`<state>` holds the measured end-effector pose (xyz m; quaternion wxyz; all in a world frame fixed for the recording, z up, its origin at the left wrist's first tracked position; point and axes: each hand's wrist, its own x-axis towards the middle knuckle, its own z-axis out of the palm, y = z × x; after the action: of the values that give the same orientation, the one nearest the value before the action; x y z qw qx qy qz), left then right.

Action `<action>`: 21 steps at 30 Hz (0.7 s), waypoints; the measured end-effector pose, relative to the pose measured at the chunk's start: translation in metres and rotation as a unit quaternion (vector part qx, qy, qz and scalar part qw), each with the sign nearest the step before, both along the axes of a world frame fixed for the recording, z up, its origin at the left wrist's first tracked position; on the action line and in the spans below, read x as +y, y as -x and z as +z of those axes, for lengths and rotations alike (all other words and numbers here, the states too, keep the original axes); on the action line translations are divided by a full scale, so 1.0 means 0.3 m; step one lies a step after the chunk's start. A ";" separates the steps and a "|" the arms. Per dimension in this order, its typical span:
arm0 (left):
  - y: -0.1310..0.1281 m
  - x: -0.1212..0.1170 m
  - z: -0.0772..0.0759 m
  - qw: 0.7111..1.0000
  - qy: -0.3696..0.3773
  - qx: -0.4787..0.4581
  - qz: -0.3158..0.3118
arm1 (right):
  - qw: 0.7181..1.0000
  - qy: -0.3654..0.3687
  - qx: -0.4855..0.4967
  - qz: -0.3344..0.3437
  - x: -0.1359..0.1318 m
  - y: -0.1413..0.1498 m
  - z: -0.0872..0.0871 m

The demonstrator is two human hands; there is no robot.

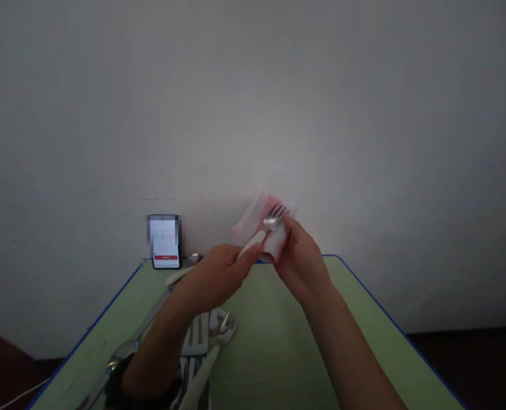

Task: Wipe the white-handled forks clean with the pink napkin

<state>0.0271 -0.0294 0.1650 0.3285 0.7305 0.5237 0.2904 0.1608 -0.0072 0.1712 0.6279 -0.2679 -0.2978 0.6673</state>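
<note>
Fork (pixel 261 234) gripped in left hand (pixel 221 276) — handle end hidden; right hand (pixel 303 257) gripping pink-white cloth (pixel 251 221).

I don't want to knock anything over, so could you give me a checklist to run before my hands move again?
1. Fork secure in the left hand: ok, held by its pale handle.
2. Cloth in the right hand: ok, held at the fork's head.
3. Fork free of marks: cannot tell, too small and dim.
4. Left forearm not touching the other utensils: cannot tell, it hides some.
5. Phone upright: ok, at the far left of the table.
</note>
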 end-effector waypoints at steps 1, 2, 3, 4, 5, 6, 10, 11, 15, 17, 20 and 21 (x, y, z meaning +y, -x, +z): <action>-0.004 0.002 0.000 1.000 -0.004 0.003 0.004 | 1.000 0.007 0.008 -0.007 0.001 -0.001 0.000; -0.007 0.005 0.000 1.000 -0.007 0.003 0.007 | 1.000 0.010 0.014 -0.015 0.003 -0.003 0.001; -0.009 0.007 0.000 1.000 -0.007 0.002 0.006 | 1.000 0.007 0.020 -0.022 0.005 -0.004 0.002; -0.009 0.010 -0.001 1.000 -0.004 0.000 0.004 | 0.999 0.001 0.024 -0.025 0.007 -0.005 0.003; -0.008 0.012 -0.001 1.000 -0.001 -0.002 0.002 | 0.999 -0.008 0.026 -0.029 0.009 -0.005 0.004; -0.007 0.012 -0.002 1.000 0.002 -0.003 0.001 | 0.999 -0.018 0.026 -0.034 0.011 -0.006 0.005; -0.005 0.003 0.000 1.000 -0.009 -0.009 0.006 | 0.998 -0.040 0.017 -0.042 0.010 -0.009 0.012; -0.008 -0.002 0.004 1.000 -0.023 -0.014 0.010 | 0.998 -0.040 0.020 -0.035 0.007 -0.012 0.015; -0.027 -0.021 0.028 0.997 -0.068 -0.029 0.025 | 0.998 -0.047 0.038 0.024 -0.003 -0.026 0.027; -0.033 -0.021 0.036 0.998 -0.063 -0.024 0.018 | 0.997 -0.055 0.046 0.035 0.000 -0.032 0.027; -0.034 -0.007 0.027 0.998 -0.047 -0.034 -0.004 | 0.996 -0.061 0.054 0.038 0.012 -0.036 0.022; -0.032 0.000 0.020 0.998 -0.041 -0.042 -0.009 | 0.996 -0.062 0.052 0.037 0.017 -0.037 0.021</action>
<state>0.0367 -0.0292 0.1712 0.3228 0.7349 0.4905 0.3394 0.1720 -0.0022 0.1776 0.6327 -0.1824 -0.3154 0.6833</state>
